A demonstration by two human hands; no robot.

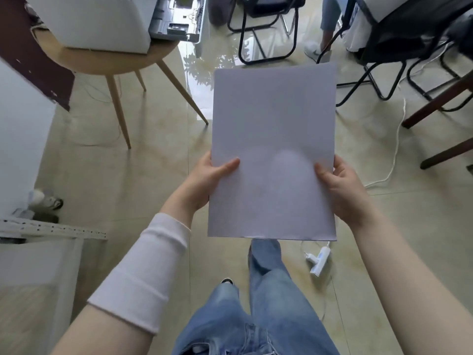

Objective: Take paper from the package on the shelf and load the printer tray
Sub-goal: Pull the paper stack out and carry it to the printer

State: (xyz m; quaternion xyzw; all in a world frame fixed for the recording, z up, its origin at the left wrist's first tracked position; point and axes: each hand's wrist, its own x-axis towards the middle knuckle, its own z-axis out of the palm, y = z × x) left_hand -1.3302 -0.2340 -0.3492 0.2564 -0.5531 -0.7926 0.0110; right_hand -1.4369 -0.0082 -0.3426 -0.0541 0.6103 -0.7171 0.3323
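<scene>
A thin stack of white paper point(273, 139) is held flat in front of me, above the floor. My left hand point(204, 180) grips its left edge, thumb on top. On the opposite edge my right hand point(340, 188) holds it the same way. The white printer point(102, 21) stands on a round wooden table point(107, 62) at the upper left, with its pulled-out tray point(179, 19) sticking out to the right. The shelf and the paper package are out of view.
Black folding chairs point(268, 29) stand behind the paper and at the upper right. A white cable and power strip point(318, 260) lie on the tiled floor near my feet. Another person's leg and shoe point(317, 49) are at the top. A white cabinet point(33, 265) is at the left.
</scene>
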